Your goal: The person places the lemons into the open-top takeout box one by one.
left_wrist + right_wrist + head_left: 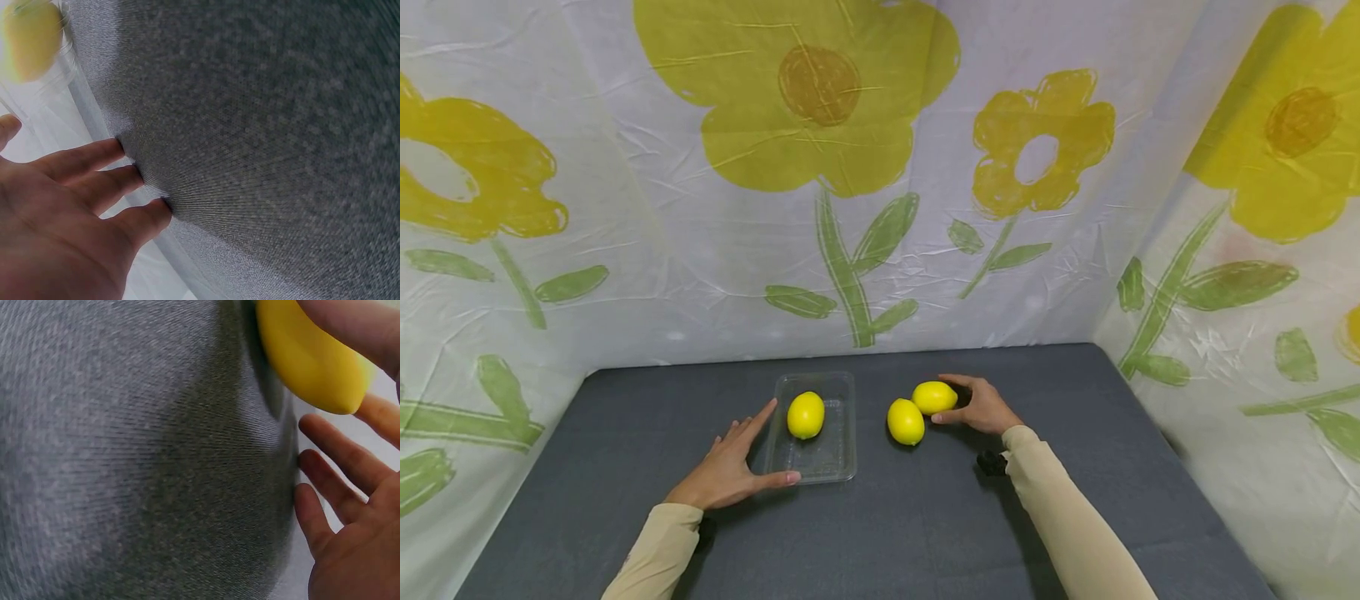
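The left hand (726,465) spreads empty fingers at the tray (833,458)'s nine o'clock — perhaps to steady it, one lemon (806,415) inside. At three o'clock, the right hand (983,408) pinches the farther lemon (932,397) — from two sides, I think against rolling.

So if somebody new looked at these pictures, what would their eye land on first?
Probably the big yellow flower high on the white backdrop behind the table. Next, likely the bright yellow fruit: one lemon in the clear tray by the left hand, plus a near lemon and a far lemon right of it, the far one between the right hand's thumb and fingers.
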Demonstrator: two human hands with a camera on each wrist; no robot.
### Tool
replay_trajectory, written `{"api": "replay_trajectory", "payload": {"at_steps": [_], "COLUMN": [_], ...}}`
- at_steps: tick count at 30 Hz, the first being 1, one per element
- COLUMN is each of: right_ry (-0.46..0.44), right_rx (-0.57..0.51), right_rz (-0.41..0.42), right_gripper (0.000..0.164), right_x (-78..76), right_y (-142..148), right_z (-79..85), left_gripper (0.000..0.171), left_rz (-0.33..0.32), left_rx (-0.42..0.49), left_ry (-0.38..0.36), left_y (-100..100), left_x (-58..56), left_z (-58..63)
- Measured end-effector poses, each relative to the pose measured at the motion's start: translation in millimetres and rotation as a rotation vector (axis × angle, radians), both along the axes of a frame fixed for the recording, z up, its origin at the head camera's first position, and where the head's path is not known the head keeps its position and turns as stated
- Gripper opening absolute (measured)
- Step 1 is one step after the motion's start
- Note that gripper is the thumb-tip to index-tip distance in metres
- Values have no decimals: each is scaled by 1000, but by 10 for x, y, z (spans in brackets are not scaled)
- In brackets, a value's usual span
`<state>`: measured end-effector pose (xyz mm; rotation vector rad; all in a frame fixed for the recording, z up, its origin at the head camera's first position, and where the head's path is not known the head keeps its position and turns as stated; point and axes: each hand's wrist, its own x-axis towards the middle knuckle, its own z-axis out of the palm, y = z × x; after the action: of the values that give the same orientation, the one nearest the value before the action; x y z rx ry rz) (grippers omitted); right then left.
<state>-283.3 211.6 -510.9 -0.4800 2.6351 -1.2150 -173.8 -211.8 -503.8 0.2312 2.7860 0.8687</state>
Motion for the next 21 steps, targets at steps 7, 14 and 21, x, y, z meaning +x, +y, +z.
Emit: {"api": "replay_trajectory", "payload": {"at_steps": [7, 14, 21], "right_ry": [14, 31, 29], "right_rx": [-23, -14, -56], "right_rz": [5, -16, -64], "right_gripper": [76, 71, 71], "right_x": [1, 1, 18], "right_y": [-26, -34, -27], "right_z": [-26, -44, -3], "left_gripper": [121, 121, 120], "left_rz": [0, 0, 1], "left_rx": [5, 2, 8], "left_ry": [-2, 1, 3], "left_y": [-1, -9, -11], "left_x": [-4, -6, -5], "left_z": [2, -12, -10]}}
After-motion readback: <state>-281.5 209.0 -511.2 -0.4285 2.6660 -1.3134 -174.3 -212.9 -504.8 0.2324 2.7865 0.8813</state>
